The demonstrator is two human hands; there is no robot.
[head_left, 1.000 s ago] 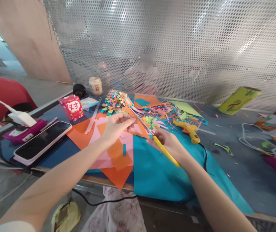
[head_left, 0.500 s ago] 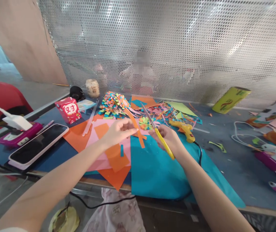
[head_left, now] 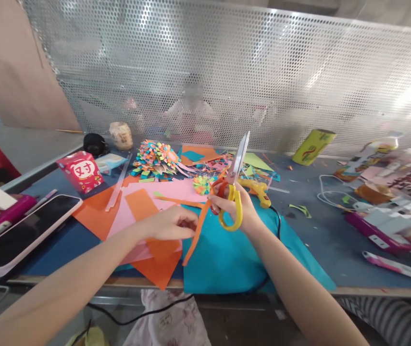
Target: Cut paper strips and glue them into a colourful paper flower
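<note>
My right hand [head_left: 243,206] grips yellow-handled scissors [head_left: 240,156], their blades pointing up and away. Its thumb and fingertips also pinch the upper part of an orange paper strip [head_left: 198,229]. My left hand [head_left: 174,222] is curled, thumb and forefinger at the strip's left edge, lower down; the exact contact is partly hidden. A second orange strip [head_left: 180,200] lies behind, across pink paper [head_left: 180,188]. Just beyond my hands sits a small green-and-orange fringed paper flower [head_left: 202,184]. Below the hands is a blue-green sheet [head_left: 227,269].
A large multicoloured fringed paper ball [head_left: 155,158] stands at the back, beside paper scraps. A yellow glue gun [head_left: 257,191] lies right of my right hand, its cord trailing forward. A phone [head_left: 28,233] and red packet [head_left: 82,170] are left; a yellow-green tube [head_left: 313,146] stands back right.
The scissors have turned upright in my right hand, which now pinches the orange strip. My left hand has moved lower, towards me. The view has shifted right.
</note>
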